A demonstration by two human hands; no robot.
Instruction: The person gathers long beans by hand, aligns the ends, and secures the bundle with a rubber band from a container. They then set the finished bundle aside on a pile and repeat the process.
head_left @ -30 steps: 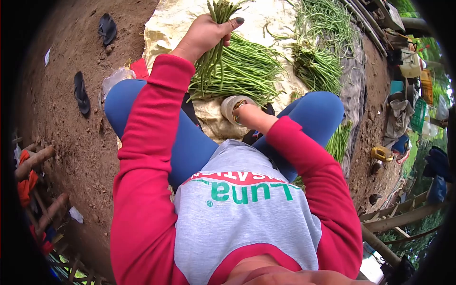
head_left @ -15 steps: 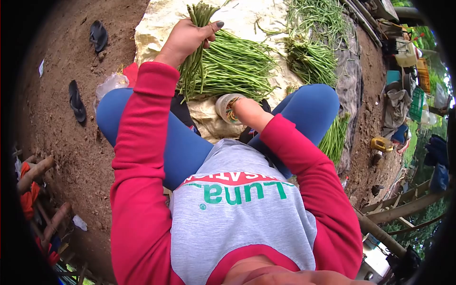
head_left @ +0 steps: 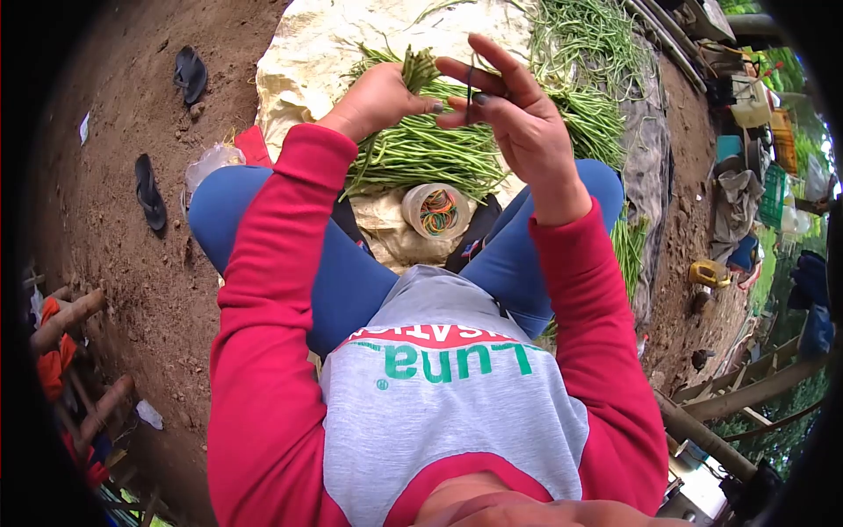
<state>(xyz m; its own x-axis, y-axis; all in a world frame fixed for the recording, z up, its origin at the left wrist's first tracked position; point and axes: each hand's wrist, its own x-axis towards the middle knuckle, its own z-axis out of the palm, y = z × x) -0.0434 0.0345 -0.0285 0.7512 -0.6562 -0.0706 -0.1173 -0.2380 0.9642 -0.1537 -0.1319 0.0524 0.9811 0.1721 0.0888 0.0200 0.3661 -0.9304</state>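
Note:
My left hand (head_left: pixel 376 98) is closed around a bunch of long green beans (head_left: pixel 420 70), its cut ends poking out above the fist. Close on its right, my right hand (head_left: pixel 536 136) has its fingers spread, with a dark rubber band (head_left: pixel 470 83) looped and stretched between fingers and thumb. Below both hands lies a large pile of long green beans (head_left: pixel 430 151). Between my feet stands a round plastic tub (head_left: pixel 411 211) holding several coloured rubber bands (head_left: pixel 439 212).
More beans (head_left: pixel 584 39) lie on the pale sheet (head_left: pixel 299 57) at the upper right, and others (head_left: pixel 628 255) beside my right knee. Black flip-flops (head_left: pixel 149 193) rest on the dirt at left, near a clear plastic bag (head_left: pixel 215 162). A yellow jug (head_left: pixel 708 273) stands at right.
My right hand has come up out of the tub with a rubber band and moved beside the bunch. My left hand has moved slightly down and right, still gripping the beans.

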